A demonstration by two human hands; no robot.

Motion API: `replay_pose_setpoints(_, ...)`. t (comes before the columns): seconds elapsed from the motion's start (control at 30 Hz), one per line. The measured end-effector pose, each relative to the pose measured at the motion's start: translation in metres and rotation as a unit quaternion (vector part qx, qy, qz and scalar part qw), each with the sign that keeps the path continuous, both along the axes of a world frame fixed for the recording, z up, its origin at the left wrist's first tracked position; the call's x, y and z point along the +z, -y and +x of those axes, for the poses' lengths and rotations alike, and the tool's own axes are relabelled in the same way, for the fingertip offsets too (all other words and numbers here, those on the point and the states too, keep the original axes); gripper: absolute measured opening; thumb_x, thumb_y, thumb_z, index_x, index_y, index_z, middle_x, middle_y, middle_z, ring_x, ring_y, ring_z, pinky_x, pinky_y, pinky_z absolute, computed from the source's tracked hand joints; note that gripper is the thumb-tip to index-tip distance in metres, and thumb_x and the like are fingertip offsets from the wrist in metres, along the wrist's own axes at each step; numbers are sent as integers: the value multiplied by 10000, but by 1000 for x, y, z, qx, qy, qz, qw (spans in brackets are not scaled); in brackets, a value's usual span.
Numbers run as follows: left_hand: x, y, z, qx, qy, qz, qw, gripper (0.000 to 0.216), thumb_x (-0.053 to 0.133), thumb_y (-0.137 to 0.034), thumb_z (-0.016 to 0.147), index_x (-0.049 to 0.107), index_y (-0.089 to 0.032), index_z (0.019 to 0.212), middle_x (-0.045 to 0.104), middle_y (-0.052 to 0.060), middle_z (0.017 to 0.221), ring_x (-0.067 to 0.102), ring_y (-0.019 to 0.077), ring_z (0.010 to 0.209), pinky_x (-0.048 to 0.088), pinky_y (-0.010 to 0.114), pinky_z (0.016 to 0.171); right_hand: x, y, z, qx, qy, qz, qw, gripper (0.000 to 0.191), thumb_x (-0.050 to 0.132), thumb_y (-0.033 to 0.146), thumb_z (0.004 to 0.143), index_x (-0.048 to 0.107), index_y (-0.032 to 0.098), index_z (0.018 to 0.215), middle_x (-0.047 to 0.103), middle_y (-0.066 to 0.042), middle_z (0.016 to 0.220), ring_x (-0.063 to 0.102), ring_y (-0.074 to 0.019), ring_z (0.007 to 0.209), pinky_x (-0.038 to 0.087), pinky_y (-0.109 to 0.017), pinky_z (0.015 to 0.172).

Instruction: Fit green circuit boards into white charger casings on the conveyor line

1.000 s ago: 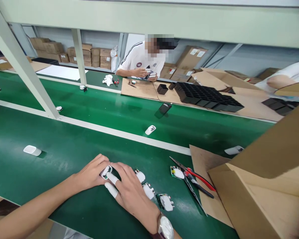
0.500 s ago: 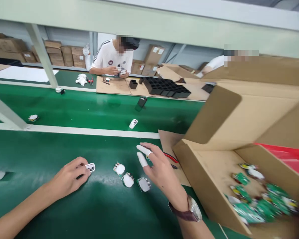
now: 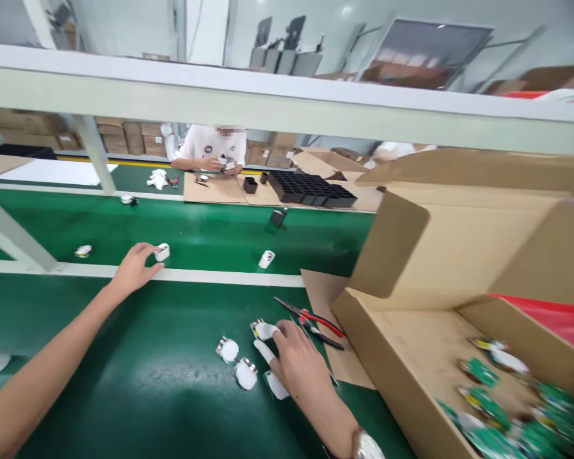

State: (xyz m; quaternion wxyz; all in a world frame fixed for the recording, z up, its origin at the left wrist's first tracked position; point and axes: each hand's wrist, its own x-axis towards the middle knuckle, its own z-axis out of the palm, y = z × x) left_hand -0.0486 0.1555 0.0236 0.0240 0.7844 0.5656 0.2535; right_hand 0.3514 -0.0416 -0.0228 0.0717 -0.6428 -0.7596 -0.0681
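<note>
My left hand (image 3: pixel 136 271) reaches over the white rail with fingers apart. Its fingertips are at a small white casing (image 3: pixel 162 252) standing on the green surface beyond. White covers sit on fingers of my right hand (image 3: pixel 291 357), which is low over the near table, thumb and forefinger apart. At those fingertips lies a small circuit module (image 3: pixel 257 328), partly hidden. Beside it are a module with a white disc (image 3: pixel 228 350) and another disc module (image 3: pixel 245 374). A further module (image 3: pixel 276 386) is partly under my right hand.
Red-and-black pliers (image 3: pixel 310 319) lie by a cardboard sheet (image 3: pixel 323 287). An open carton (image 3: pixel 387 357) with several green circuit boards (image 3: pixel 481 371) stands at right. Another white casing (image 3: pixel 266 259) and a black box (image 3: pixel 278 218) lie beyond the rail (image 3: pixel 229 277). A co-worker (image 3: pixel 210 150) sits opposite.
My left hand has carried the white casing forward over the rail and loosened its fingers there. My right hand has lowered to the circuit module, uncovering the pliers. The view has tilted up.
</note>
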Motion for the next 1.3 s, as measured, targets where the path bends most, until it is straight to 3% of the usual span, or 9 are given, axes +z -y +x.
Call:
replay_pose_setpoints(0.1, 12, 64, -47, 0, -14, 59, 998, 496, 649, -543, 953, 661, -232, 1339, 667, 121, 1387, 600, 309, 1334, 478, 446, 1163, -8, -11, 7, 32, -54, 12, 998, 87, 597, 181, 867, 605, 231, 937, 675, -87, 957, 667, -263, 865, 502, -340, 727)
replay_pose_setpoints(0.2, 16, 138, -129, 121, -71, 109, 984, 583, 621, -655, 941, 673, -236, 1343, 650, 161, 1390, 591, 387, 1321, 459, 556, 1153, -5, -24, 15, 68, -120, 35, 990, 117, 572, 219, 871, 624, 229, 975, 697, -84, 919, 689, -270, 833, 530, -349, 691)
replay_pose_setpoints(0.3, 4, 200, -207, 273, -132, 32, 952, 682, 615, -755, 859, 738, -224, 1270, 700, 201, 1252, 637, 473, 1182, 531, 625, 983, 16, -32, 5, 153, -204, 78, 964, 254, 540, 254, 944, 637, 217, 1176, 720, -131, 1143, 726, -286, 976, 597, -372, 749)
replay_pose_setpoints(0.37, -7, 223, -230, 273, -96, -50, 956, 638, 576, -742, 872, 776, -224, 1185, 741, 165, 1081, 706, 401, 989, 584, 529, 877, 35, -33, -16, 222, -258, 85, 936, 316, 538, 261, 1000, 607, 234, 1307, 685, -136, 1274, 721, -275, 1088, 623, -373, 847)
replay_pose_setpoints(0.5, -12, 221, -181, 153, 19, -65, 986, 500, 576, -585, 959, 705, -270, 1326, 696, 99, 1190, 725, 282, 991, 597, 391, 897, 52, -25, -83, 320, -318, 42, 891, 315, 539, 211, 1042, 586, 254, 1350, 640, -130, 1326, 715, -237, 1120, 644, -333, 881)
replay_pose_setpoints(0.77, -11, 169, -12, -126, 120, -144, 974, 708, 698, -257, 957, 371, -346, 1579, 627, 81, 1382, 638, 274, 1261, 536, 439, 1092, 9, -5, -142, 370, -219, -13, 903, 300, 596, 53, 959, 643, 202, 1216, 684, -133, 1269, 657, -310, 1186, 644, -483, 970)
replay_pose_setpoints(1.03, -54, 169, -1, -110, 178, -170, 963, 679, 768, -352, 934, 430, -317, 1522, 657, 73, 1324, 667, 268, 1195, 559, 442, 1048, 15, -6, -133, 308, -321, 34, 895, 457, 577, 94, 991, 512, 255, 1414, 674, -117, 1249, 637, -293, 1169, 635, -497, 923)
replay_pose_setpoints(1.2, -57, 180, 11, -89, 129, -90, 984, 386, 751, -483, 943, 644, -260, 1239, 651, 56, 1087, 681, 245, 996, 590, 380, 875, 27, -8, -135, 320, -355, 76, 875, 495, 608, 92, 978, 510, 259, 1433, 651, -121, 1265, 621, -282, 1175, 620, -467, 921)
replay_pose_setpoints(1.3, -48, 178, 11, -81, 109, -117, 984, 471, 738, -444, 947, 606, -276, 1367, 627, 81, 1224, 689, 237, 991, 600, 355, 810, 27, -10, -134, 314, -359, 86, 875, 482, 609, 84, 976, 526, 257, 1417, 652, -117, 1250, 616, -277, 1169, 616, -461, 925)
